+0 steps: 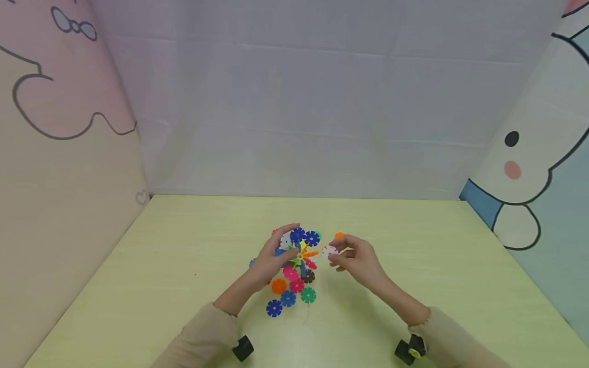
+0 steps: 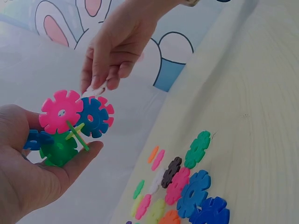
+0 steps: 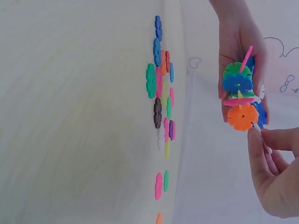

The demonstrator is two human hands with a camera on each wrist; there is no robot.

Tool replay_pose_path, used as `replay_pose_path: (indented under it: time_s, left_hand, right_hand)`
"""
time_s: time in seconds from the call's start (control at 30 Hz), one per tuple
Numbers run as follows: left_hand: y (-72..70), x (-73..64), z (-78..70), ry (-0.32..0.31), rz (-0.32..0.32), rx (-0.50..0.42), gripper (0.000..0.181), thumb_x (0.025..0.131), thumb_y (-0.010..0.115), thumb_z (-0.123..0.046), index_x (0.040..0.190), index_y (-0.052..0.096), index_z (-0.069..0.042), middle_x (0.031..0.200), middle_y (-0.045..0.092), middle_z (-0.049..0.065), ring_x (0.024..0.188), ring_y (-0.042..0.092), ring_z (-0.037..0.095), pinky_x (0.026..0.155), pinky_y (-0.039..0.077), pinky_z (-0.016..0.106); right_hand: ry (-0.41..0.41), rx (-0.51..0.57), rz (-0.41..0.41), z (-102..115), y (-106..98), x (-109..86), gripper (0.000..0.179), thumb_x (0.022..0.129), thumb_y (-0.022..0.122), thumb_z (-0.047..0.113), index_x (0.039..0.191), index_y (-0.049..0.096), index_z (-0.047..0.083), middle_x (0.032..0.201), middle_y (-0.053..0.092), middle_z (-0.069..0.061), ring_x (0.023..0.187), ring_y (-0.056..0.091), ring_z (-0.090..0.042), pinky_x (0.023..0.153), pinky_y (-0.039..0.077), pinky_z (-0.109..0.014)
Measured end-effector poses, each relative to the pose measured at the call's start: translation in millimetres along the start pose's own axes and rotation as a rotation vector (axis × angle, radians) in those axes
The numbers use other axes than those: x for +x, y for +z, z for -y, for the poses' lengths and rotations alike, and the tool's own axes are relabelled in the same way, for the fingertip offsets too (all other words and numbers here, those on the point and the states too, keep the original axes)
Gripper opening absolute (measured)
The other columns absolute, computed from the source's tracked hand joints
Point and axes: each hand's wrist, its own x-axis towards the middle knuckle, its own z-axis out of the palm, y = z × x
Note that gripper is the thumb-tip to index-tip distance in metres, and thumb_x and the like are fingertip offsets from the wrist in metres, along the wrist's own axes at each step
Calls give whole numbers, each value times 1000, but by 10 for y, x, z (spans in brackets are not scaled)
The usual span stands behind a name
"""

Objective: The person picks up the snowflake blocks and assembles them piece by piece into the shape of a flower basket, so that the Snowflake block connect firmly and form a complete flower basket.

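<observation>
My left hand (image 1: 268,261) holds up a cluster of interlocked plastic snowflake discs, its thumb and fingers around one side. In the left wrist view, a pink disc (image 2: 55,115), a blue disc (image 2: 91,117) and a green disc (image 2: 57,148) show in the cluster. An orange disc (image 3: 242,117) sits on the side facing my right hand in the right wrist view. Between thumb and fingertips, my right hand (image 1: 363,259) pinches a white snowflake disc (image 1: 329,251). That disc is close to the cluster; whether they touch is hard to tell.
Below the hands, several loose discs lie on the pale table (image 1: 138,286), among them a dark blue disc (image 1: 274,308), a green disc (image 1: 308,295) and a black disc (image 3: 158,113). A white curtain (image 1: 294,102) hangs behind the table.
</observation>
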Motion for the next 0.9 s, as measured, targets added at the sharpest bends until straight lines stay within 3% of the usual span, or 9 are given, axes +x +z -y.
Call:
replay_pose_path:
  time_s: [0.33,0.47,0.63,0.8,0.9]
  left_hand:
    - [101,-36,-8,38,-16,34,54,90,56,-19,138,32,-29,146,25,-3,136,14,28,99,22,64]
    - [126,-47,-20,45,18,35,60,88,59,-20,138,29,-31,147,21,-1,136,13,29,97,22,66]
    - [156,-63,-69,20,4,-23,62,87,58,-13,137,29,-33,148,18,-1,137,9,30,96,22,67]
    - [170,-66,-123,29,38,10,63,88,56,-11,138,26,-36,148,18,-5,137,9,28,96,23,66]
    - [168,-74,-138,44,24,2,61,89,55,-10,138,28,-33,148,19,-4,137,9,28,97,21,67]
  right_hand:
    - [-43,4,-169,37,163,68,19,80,64,-2,98,60,-4,83,60,-15,70,65,-29,57,54,-28]
    - [-91,0,-196,8,207,66,16,81,64,-2,97,62,-3,82,60,-15,70,65,-33,58,54,-27]
    - [-166,-2,-232,-24,235,78,15,80,65,-2,95,63,-4,78,63,-13,69,64,-33,58,54,-25]
    - [-243,-27,-277,-32,248,68,16,80,66,1,95,64,-3,77,64,-11,67,65,-22,60,53,-22]
    - [-260,-20,-289,-23,251,62,16,79,66,1,96,64,-2,78,65,-11,67,65,-20,61,53,-21]
